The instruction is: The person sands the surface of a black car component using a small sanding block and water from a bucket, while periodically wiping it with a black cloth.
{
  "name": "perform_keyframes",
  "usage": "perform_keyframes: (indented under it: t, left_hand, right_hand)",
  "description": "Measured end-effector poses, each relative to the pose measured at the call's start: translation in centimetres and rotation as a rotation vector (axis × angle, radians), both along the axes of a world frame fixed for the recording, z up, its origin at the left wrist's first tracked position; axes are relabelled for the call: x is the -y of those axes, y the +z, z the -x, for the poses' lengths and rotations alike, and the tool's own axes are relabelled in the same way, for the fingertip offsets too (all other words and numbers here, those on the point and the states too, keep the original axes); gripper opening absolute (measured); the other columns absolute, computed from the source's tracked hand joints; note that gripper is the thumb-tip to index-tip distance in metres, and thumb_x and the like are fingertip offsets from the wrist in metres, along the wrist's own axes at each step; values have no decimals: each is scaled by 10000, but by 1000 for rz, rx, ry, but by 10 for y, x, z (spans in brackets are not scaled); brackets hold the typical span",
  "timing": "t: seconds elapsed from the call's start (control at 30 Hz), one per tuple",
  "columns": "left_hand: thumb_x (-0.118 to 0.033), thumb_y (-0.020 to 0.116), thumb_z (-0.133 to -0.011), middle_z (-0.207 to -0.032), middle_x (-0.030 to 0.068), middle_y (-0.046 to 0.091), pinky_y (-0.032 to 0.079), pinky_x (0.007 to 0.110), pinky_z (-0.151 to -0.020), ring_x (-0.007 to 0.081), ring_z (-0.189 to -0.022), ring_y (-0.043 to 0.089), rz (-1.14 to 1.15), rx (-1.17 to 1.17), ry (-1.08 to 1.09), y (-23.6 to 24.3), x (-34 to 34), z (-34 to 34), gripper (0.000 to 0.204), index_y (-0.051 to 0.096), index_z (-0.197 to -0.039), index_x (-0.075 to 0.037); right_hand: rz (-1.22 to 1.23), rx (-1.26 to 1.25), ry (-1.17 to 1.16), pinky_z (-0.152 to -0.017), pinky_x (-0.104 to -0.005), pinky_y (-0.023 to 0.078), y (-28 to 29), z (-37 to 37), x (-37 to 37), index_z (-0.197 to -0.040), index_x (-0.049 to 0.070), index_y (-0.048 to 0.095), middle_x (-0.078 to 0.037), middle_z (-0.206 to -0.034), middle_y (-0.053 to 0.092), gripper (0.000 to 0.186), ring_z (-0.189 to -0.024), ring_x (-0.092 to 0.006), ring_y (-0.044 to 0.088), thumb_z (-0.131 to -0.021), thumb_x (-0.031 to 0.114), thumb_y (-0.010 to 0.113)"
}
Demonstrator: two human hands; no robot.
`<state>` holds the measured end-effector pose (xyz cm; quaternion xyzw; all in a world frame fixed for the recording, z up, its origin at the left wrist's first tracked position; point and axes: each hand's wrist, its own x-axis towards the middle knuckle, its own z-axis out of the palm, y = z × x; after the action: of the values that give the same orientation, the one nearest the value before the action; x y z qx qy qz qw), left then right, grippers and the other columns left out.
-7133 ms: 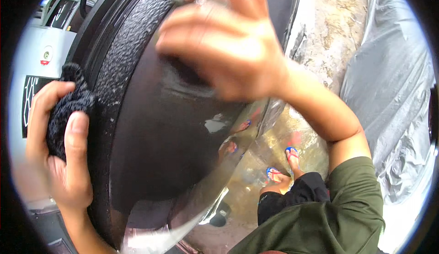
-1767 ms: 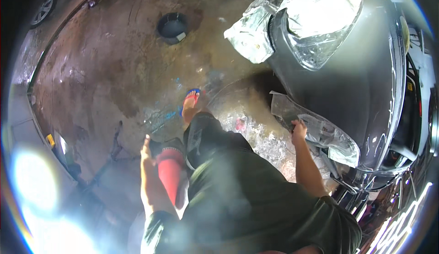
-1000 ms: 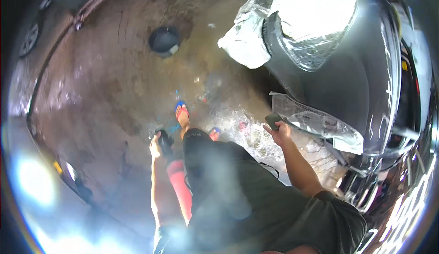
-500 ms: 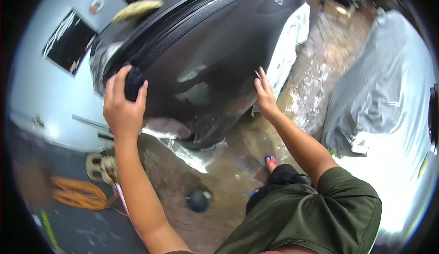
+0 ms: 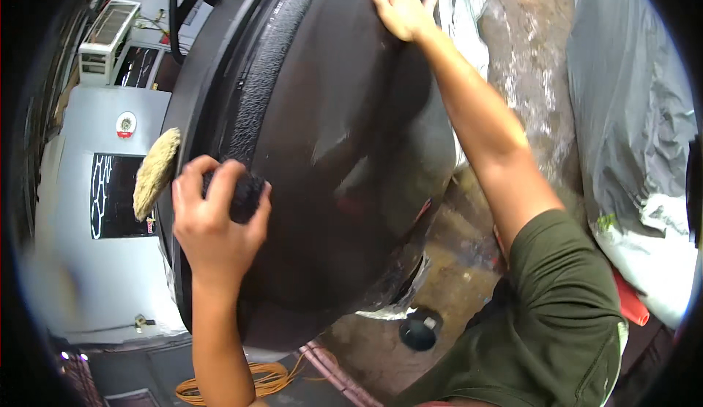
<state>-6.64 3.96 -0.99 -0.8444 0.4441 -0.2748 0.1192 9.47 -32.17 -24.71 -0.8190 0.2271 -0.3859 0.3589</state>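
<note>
Black car panel (image 5: pixel 344 136), glossy and curved, fills the middle of the view, and the job in hand looks like rubbing it down. Left hand (image 5: pixel 216 224) is clenched round a dark pad (image 5: pixel 245 195), probably sponge or cloth, pressed on the panel's left side. Right hand (image 5: pixel 401 8) lies flat and spread at the far edge, bracing. Next, the pad needs firm, even strokes across the untouched gloss.

**Glossy panel, rough trim, soft pads**

The dark car panel (image 5: pixel 344 136) is smooth and glossy, throwing pale reflections. Along its left edge runs a pebbled, matt black strip (image 5: pixel 256 77). The left hand (image 5: pixel 216 224) grips a dark, nubbly cloth pad (image 5: pixel 245 191); a woolly tan pad (image 5: pixel 155 173) sits left. Crinkled grey plastic sheeting (image 5: pixel 630 107) lies right, over wet, rough concrete floor (image 5: pixel 534 63).
</note>
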Motion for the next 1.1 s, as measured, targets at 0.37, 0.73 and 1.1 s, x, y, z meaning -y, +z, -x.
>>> perform_keyframes:
  t: [0.37, 0.73, 1.1]
  left_hand:
    - [-279, 760, -999, -1158, 234, 749, 532, 429, -966, 382, -1071, 730, 194, -205, -18, 25, 112, -126, 360, 712, -1214, 5]
    - [-210, 922, -717, -1400, 210, 590, 442, 478, -1142, 434, -1311, 579, -50, -280, -39, 15, 103, -103, 600, 658, -1230, -45]
    - [-90, 812, -840, -1227, 86, 638, 392, 345, -1143, 212, -1199, 574, 501, -746, 60, 4, 181, -226, 485, 639, -1284, 0]
  right_hand:
    - [68, 339, 301, -1323, -581, 177, 12, 67, -123, -1614, -187, 229, -415, -1702, 203, 1061, -1603, -533, 226, -1062, 693, 444]
    - [76, 288, 463, -1343, -553, 99, -42, 98, -123, -1647, -136, 223, -376, -1732, 181, 994, -1636, -515, 144, -1072, 630, 488]
    - [-181, 191, 231, -1340, -563, 119, -32, -43, 40, -1640, -182, 138, -400, -1732, 109, 1050, -1641, -522, 72, -1083, 669, 396]
